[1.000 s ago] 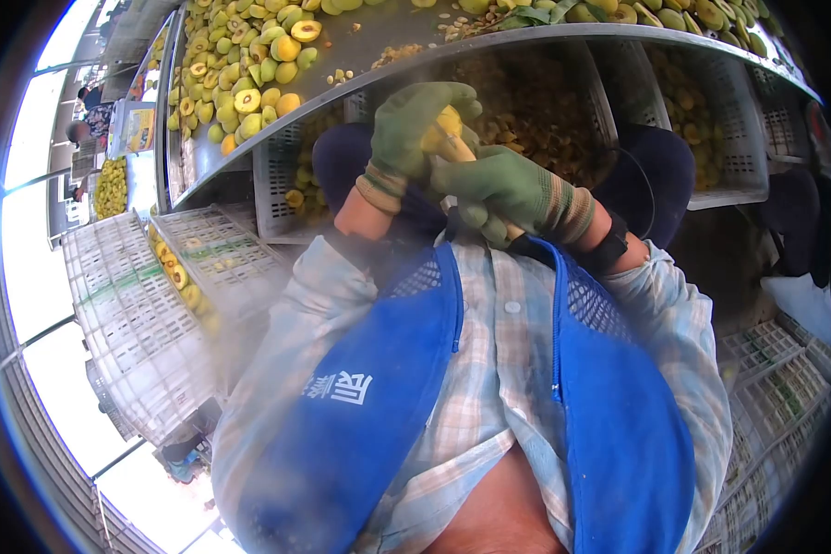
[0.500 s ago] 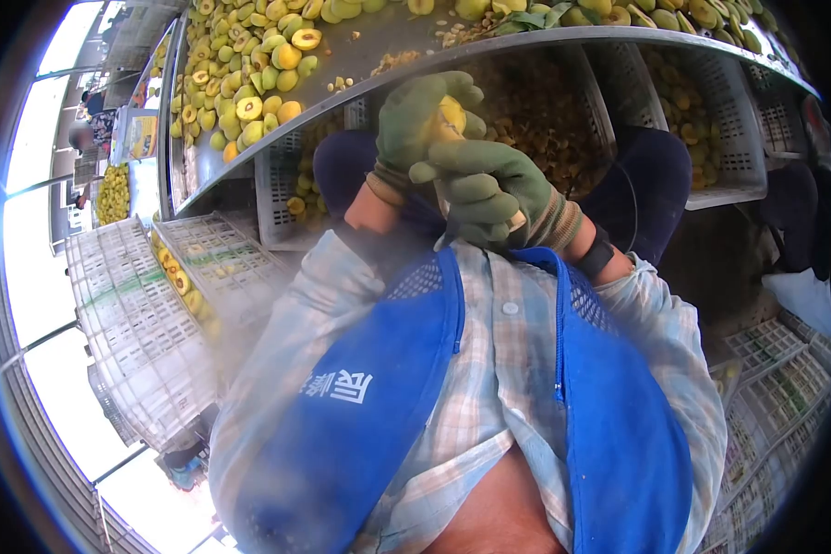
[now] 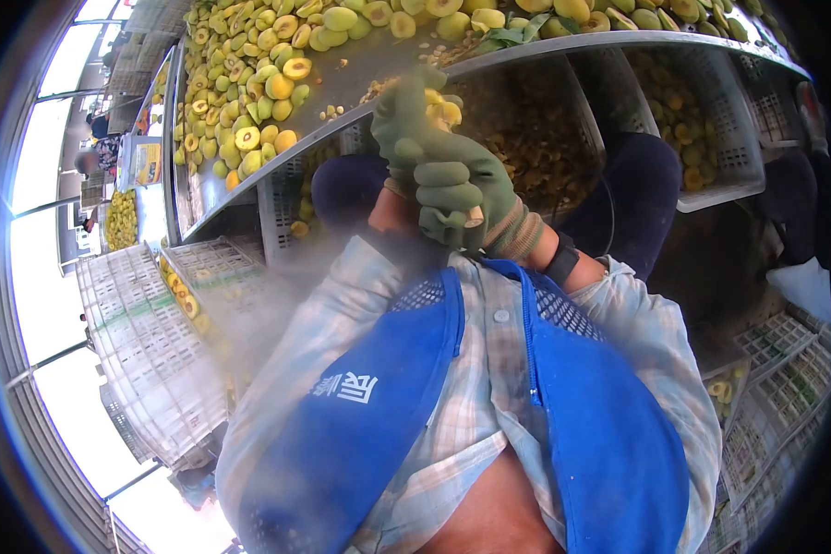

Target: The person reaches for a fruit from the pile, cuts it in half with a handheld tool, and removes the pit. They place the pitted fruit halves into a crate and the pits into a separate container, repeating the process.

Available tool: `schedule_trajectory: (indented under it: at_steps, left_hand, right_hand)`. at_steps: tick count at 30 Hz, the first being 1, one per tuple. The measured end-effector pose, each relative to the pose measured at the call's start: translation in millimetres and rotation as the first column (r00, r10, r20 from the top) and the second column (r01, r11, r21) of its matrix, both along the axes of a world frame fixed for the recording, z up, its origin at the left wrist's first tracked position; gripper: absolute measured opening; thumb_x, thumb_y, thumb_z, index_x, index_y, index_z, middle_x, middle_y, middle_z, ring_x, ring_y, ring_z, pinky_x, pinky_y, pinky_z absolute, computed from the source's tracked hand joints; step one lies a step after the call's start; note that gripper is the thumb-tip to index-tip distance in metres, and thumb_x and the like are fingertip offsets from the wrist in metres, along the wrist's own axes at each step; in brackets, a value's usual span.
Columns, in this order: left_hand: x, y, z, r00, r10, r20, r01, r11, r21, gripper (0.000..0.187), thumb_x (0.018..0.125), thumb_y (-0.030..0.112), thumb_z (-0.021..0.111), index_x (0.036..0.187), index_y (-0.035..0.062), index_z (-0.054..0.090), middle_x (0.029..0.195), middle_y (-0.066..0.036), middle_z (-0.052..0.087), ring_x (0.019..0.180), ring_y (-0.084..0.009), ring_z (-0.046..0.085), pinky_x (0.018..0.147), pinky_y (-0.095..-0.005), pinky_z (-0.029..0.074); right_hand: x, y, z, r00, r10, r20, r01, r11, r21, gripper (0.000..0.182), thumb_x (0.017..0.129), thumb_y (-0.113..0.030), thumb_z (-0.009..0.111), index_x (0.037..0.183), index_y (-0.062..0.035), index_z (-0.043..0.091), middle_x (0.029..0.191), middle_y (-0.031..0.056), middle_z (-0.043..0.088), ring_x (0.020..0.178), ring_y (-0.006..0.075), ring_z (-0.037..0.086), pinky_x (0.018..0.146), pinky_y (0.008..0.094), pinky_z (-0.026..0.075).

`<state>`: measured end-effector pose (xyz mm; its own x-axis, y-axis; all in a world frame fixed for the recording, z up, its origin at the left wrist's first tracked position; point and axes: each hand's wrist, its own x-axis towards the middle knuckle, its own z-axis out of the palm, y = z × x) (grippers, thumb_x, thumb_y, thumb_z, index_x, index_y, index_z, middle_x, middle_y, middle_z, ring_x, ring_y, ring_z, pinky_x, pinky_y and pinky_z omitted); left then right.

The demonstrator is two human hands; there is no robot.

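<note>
Your right hand (image 3: 462,185) has come nearer your left hand (image 3: 398,120); right fingers clench a pale handle (image 3: 475,217), left ones grasp fruit (image 3: 448,113). Too hard push may slip into left fingers.

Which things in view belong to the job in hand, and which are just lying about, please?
Job in hand:
left hand, holding yellow fruit
right hand, gripping wooden-ended tool
cut fruit on the metal table
crate of scraps

Lying about, I'd judge:
green leaves
pale sheet at far right
</note>
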<state>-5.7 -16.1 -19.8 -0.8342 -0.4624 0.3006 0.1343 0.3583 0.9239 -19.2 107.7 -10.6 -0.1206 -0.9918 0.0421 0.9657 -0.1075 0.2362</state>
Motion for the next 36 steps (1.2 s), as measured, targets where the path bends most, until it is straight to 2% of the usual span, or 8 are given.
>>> schedule_trajectory:
  at_steps: [4,10,13,17,21,27,32,36]
  left_hand:
    - [-17.4,-17.7,-24.6,0.992,0.04,-0.121,-0.074,0.956,-0.285,0.039,0.099,0.039,0.047,0.117,0.0056,0.058,0.106,-0.007,0.06,0.085,-0.0232,0.066,0.075,-0.0326,0.055]
    - [-10.6,-66.4,-28.3,0.99,0.137,-0.019,-0.07,0.615,0.786,0.053,0.097,0.046,0.05,0.127,0.0015,0.054,0.113,-0.016,0.065,0.081,-0.0317,0.069,0.059,-0.0339,0.058]
    - [27.2,-92.7,-15.2,0.964,0.267,0.005,-0.197,0.698,0.688,0.051,0.098,0.044,0.05,0.126,0.0009,0.055,0.11,-0.016,0.066,0.079,-0.0301,0.069,0.057,-0.0326,0.058]
    - [93.2,-134.9,2.1,0.876,0.479,0.058,-0.482,0.866,0.136,0.04,0.099,0.037,0.052,0.119,0.0034,0.061,0.108,-0.015,0.068,0.08,-0.0263,0.07,0.063,-0.0268,0.055]
    - [145.7,-226.8,-35.3,0.647,0.739,0.19,-0.725,0.673,-0.149,0.034,0.094,0.033,0.06,0.113,0.0059,0.067,0.104,-0.015,0.07,0.089,-0.0242,0.069,0.075,-0.029,0.053]
    - [133.2,-296.2,-31.7,0.549,0.818,0.173,-0.27,0.37,-0.889,0.046,0.084,0.042,0.063,0.113,0.0065,0.068,0.109,-0.017,0.07,0.101,-0.035,0.066,0.088,-0.0413,0.05]
    - [78.9,-330.7,-18.1,0.136,0.798,0.587,0.292,0.534,-0.793,0.038,0.082,0.042,0.056,0.102,0.015,0.074,0.108,-0.014,0.07,0.1,-0.0329,0.066,0.084,-0.0465,0.051]
    - [81.5,-320.5,-16.2,0.25,0.801,0.545,0.225,0.499,-0.837,0.044,0.083,0.046,0.055,0.105,0.0133,0.073,0.108,-0.016,0.07,0.099,-0.0338,0.066,0.084,-0.0465,0.051]
  right_hand:
    - [-11.4,5.1,2.5,0.935,-0.11,-0.338,0.199,0.949,0.243,0.03,0.101,-0.031,0.051,0.11,-0.0047,0.062,0.061,-0.0069,0.05,0.043,0.0045,0.044,0.039,0.0203,0.038]
    - [-29.4,11.3,-25.9,0.994,0.072,-0.082,-0.048,0.963,0.264,0.04,0.101,-0.031,0.051,0.125,0.0005,0.055,0.064,-0.0059,0.051,0.045,0.005,0.042,0.039,0.0212,0.039]
    - [-40.0,13.0,-41.9,0.988,0.061,-0.144,-0.068,0.997,-0.045,0.05,0.103,-0.032,0.044,0.135,0.0053,0.048,0.065,-0.007,0.04,0.044,0.0047,0.029,0.041,0.0199,0.028]
    - [-51.9,6.5,-80.3,0.967,0.159,-0.201,-0.089,0.944,0.318,0.048,0.102,-0.034,0.047,0.131,0.0037,0.051,0.061,-0.0072,0.043,0.044,0.0041,0.035,0.04,0.0213,0.033]
    - [-52.5,-2.2,-61.1,0.962,0.114,-0.249,-0.002,0.912,0.409,0.043,0.101,-0.035,0.05,0.122,0.0015,0.057,0.06,-0.0057,0.049,0.041,0.0044,0.037,0.038,0.0204,0.035]
    - [-35.4,-8.5,-83.3,0.903,0.291,-0.317,-0.018,0.761,0.649,0.036,0.1,-0.032,0.051,0.112,0.0006,0.059,0.063,-0.0008,0.057,0.047,0.0087,0.052,0.042,0.0213,0.045]
    - [-20.8,-18.7,-70.8,0.883,0.283,-0.374,0.076,0.7,0.71,0.041,0.1,-0.032,0.052,0.112,0.006,0.059,0.063,-0.0003,0.056,0.046,0.01,0.051,0.042,0.0217,0.045]
    - [-20.5,-16.1,-67.5,0.899,0.286,-0.331,0.053,0.679,0.732,0.043,0.099,-0.033,0.053,0.113,0.0081,0.059,0.064,0.0,0.056,0.046,0.0101,0.05,0.044,0.0215,0.045]
